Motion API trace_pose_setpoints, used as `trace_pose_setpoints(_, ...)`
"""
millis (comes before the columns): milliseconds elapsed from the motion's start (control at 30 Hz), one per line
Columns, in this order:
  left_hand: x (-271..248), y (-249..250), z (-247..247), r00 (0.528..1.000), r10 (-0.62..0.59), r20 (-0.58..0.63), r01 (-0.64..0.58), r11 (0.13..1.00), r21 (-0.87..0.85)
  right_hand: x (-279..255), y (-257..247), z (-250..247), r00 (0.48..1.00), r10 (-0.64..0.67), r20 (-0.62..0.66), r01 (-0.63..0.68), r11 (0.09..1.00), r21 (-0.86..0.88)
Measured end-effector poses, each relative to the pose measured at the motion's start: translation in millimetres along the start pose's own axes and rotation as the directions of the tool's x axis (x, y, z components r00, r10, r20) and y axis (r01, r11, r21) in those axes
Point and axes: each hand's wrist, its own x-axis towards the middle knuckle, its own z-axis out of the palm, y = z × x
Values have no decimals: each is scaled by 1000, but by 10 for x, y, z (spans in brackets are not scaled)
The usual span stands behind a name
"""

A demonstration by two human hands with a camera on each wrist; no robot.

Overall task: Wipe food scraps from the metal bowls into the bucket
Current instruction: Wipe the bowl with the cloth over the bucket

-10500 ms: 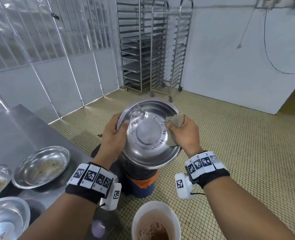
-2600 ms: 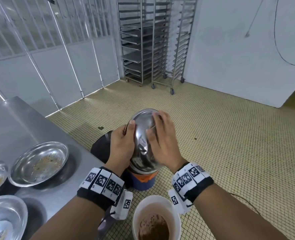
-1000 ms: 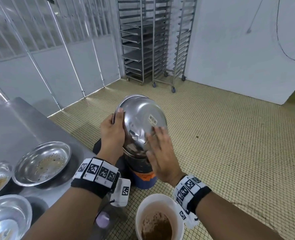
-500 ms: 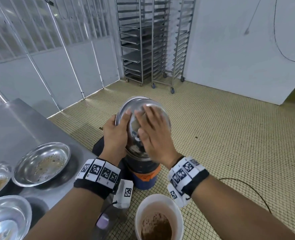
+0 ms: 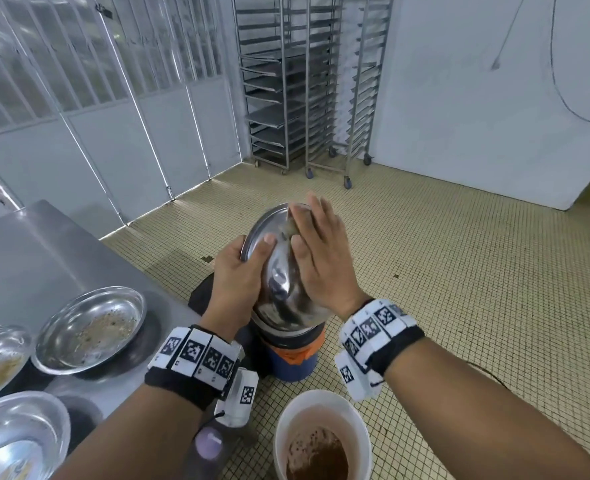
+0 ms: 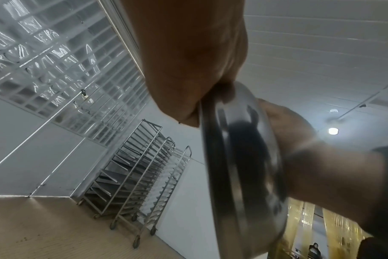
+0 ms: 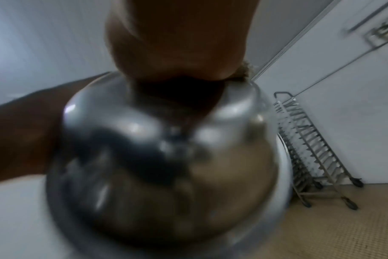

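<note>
Head view: our left hand [image 5: 233, 271] grips the tipped bowl [image 5: 279, 271] over the bucket [image 5: 291, 355]; our right hand [image 5: 321, 258], fingers straight, presses it. Two dirty bowls [image 5: 89, 329] wait on the table [image 5: 37, 251].

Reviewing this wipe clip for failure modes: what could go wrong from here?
1. The left hand grips only the rim of the tilted metal bowl while the right hand presses a cloth on it; the bowl may slip.
2. The bowl hangs over the dark bucket, not the white bucket; scraps may miss and hit the tiled floor.
</note>
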Motion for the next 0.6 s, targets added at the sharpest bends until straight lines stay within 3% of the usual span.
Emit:
trace_pose_setpoints(333, -72, -36, -53, 991, 50, 127, -54, 998, 25, 219, 55, -232, 962, 269, 44, -271, 924, 270)
trace_pose_setpoints(500, -138, -86, -97, 984, 31, 176, -31, 1000, -6, 286, 22, -372, 949, 313, -22, -290, 902, 320)
trace_pose_setpoints(600, -160, -112, -137, 975, 11, 220, -6, 1000, -22, 333, -11, -442, 969, 241, 51, -244, 918, 313)
